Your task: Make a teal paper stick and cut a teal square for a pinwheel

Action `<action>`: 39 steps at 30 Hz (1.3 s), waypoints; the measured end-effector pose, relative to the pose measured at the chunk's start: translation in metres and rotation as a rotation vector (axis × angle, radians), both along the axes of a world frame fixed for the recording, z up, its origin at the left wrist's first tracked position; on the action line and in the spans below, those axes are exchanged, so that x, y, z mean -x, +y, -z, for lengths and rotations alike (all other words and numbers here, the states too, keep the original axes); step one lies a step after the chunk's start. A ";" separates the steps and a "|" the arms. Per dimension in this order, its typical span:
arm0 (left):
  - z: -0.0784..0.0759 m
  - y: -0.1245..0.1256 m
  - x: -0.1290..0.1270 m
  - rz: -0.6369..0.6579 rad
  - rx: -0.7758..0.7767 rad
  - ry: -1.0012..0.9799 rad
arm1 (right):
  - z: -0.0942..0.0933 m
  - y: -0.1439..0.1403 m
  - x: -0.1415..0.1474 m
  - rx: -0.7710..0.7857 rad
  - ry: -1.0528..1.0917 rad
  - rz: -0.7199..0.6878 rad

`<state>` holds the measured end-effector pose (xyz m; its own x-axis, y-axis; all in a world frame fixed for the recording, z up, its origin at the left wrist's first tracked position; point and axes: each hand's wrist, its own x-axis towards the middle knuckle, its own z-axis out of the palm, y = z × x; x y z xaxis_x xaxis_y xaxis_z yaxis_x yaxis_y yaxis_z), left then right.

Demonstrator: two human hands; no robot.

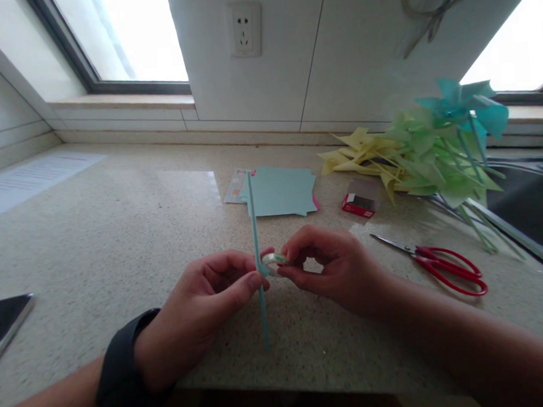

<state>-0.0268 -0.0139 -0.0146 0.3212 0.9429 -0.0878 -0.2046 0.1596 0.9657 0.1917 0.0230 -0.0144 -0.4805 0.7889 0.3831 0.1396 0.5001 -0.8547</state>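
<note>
"How are the left hand [213, 300] and the right hand [332, 267] placed?"

"Close together over the near part of the counter [116, 239], each pinched on its own thing. The left has its thumb on the near side of a thin blue stick [253, 223], with its fingers curled behind."

"And the right?"

"It grips the edge of a small roll of tape [275, 259] between thumb and fingertips, the palm turned inward. The roll is just right of the stick; whether the two touch can't be told."

"How do the arms come in?"

"The left forearm rises from the lower left, a black wristband [125, 369] around the wrist. The right slants in from the lower right, so the hands meet near the middle."

"Is the stick upright?"

"It runs nearly straight up and down in view, its top overlapping the left side of the pale blue paper stack [282, 190]."

"What's near the right arm?"

"Red-handled scissors [448, 268], lying beyond the forearm, then a small red box [359, 205] and the paper pinwheels [434, 130]."
</note>
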 end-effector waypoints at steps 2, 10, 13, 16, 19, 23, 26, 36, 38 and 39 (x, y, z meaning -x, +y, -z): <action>0.000 0.000 0.000 0.010 0.012 -0.006 | -0.001 -0.001 0.001 0.014 -0.011 -0.007; 0.005 -0.001 0.000 -0.023 0.069 -0.063 | -0.002 -0.006 0.006 0.114 0.073 0.016; 0.001 0.000 -0.002 -0.036 0.110 -0.122 | -0.003 -0.008 0.007 0.183 0.089 0.026; 0.000 0.000 -0.004 -0.051 0.134 -0.168 | -0.005 -0.009 0.009 0.198 0.073 0.037; 0.000 -0.001 -0.004 -0.028 0.129 -0.163 | -0.005 -0.008 0.010 0.149 0.079 0.043; 0.001 -0.003 -0.004 -0.008 0.130 -0.148 | -0.003 -0.008 0.009 0.040 0.094 0.025; 0.001 -0.004 -0.004 0.010 0.126 -0.144 | -0.003 -0.008 0.007 -0.036 0.081 0.022; 0.001 -0.007 -0.006 0.054 0.145 -0.173 | -0.005 -0.011 0.005 -0.194 0.019 0.056; 0.001 -0.008 -0.006 0.049 0.141 -0.194 | -0.008 -0.011 0.005 -0.226 0.019 0.062; 0.001 -0.008 -0.006 0.043 0.140 -0.204 | -0.008 -0.011 0.005 -0.239 0.020 0.064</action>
<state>-0.0212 -0.0216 -0.0159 0.3849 0.9114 -0.1455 -0.3832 0.3012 0.8732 0.1864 0.0117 -0.0060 -0.4227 0.7031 0.5718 0.1615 0.6792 -0.7159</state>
